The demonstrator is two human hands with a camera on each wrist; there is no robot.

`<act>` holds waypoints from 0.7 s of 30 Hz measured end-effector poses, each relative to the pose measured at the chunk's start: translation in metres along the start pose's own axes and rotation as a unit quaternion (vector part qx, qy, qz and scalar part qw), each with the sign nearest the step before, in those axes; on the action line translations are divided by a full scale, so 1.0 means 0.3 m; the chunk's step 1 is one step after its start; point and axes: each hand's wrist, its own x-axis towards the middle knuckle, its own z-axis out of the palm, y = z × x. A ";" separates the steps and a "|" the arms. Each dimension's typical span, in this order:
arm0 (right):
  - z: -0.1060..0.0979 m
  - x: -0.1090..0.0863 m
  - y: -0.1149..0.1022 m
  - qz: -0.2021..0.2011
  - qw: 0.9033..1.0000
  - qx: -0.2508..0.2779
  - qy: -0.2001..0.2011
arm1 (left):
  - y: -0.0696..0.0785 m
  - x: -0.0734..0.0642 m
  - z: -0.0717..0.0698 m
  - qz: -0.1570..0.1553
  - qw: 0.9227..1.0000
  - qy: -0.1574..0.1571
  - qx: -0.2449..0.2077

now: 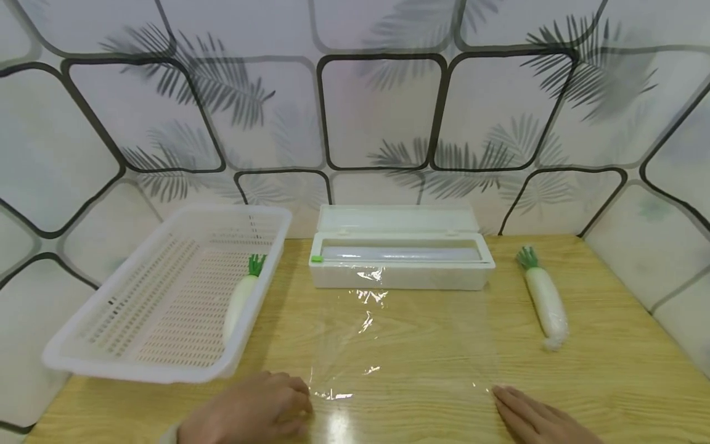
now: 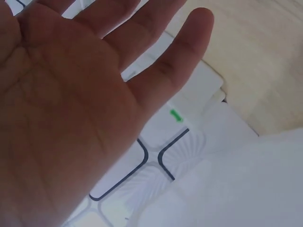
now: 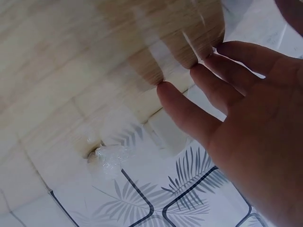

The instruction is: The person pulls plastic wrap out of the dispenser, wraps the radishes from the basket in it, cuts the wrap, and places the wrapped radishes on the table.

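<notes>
A sheet of clear plastic wrap (image 1: 410, 345) lies spread on the wooden table, running from a white wrap dispenser (image 1: 399, 277) towards me. Its glossy creases show mostly along the left side. By the sheet's front left corner is my left hand (image 1: 249, 410), its fingers loosely extended; the left wrist view shows the palm with nothing gripped. At the front right corner, the fingertips of my right hand (image 1: 535, 416) touch the surface with straight fingers. In the right wrist view those fingertips (image 3: 165, 90) meet their reflections on the shiny film.
To the left, a white plastic basket (image 1: 150, 373) holds a white radish (image 1: 238, 305) with a green top. Another white radish (image 1: 546, 302), wrapped in film, lies on the right. The dispenser's lid (image 1: 396, 219) stands raised before the patterned wall (image 1: 383, 111).
</notes>
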 end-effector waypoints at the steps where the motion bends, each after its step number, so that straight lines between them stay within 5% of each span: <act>1: 0.004 -0.005 -0.008 0.010 1.000 -0.010 0.007 | 0.002 -0.003 -0.009 0.002 1.000 0.005 0.003; 9: 0.040 -0.028 -0.039 0.091 0.995 -0.013 -0.047 | -0.012 -0.033 -0.156 0.002 0.998 0.067 -0.008; 13: 0.051 -0.030 -0.037 0.088 0.995 -0.024 -0.048 | -0.042 -0.051 -0.248 0.005 0.994 0.104 -0.028; 21: 0.043 -0.022 -0.037 0.066 0.996 -0.062 -0.003 | -0.127 -0.062 -0.375 -0.057 0.985 0.150 -0.066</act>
